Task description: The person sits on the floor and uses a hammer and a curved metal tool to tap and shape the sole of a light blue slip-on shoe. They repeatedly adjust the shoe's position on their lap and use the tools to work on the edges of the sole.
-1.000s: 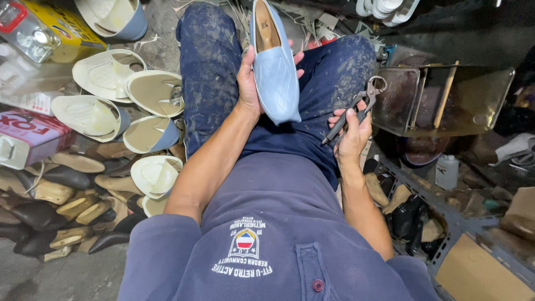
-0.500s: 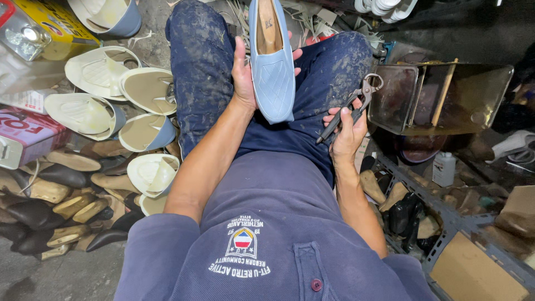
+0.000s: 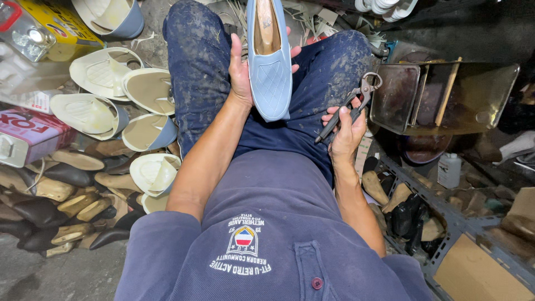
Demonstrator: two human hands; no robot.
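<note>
Two hands busy over the lap: left hand (image 3: 241, 75) wraps the side of a pale blue shoe (image 3: 270, 61), fingers closed around it from beneath, toe at 6 o'clock toward the body and opening up, likely so the quilted upper faces the wearer for inspection. Right hand (image 3: 346, 129) at 3 o'clock of the shoe is clamped on dark lasting pliers (image 3: 350, 106), jaws angled up toward 1 o'clock (clear of the shoe, not touching). Unfinished uppers and soles (image 3: 103, 89) piled at 9 o'clock, a metal tray (image 3: 446, 95) at 3 o'clock.
</note>
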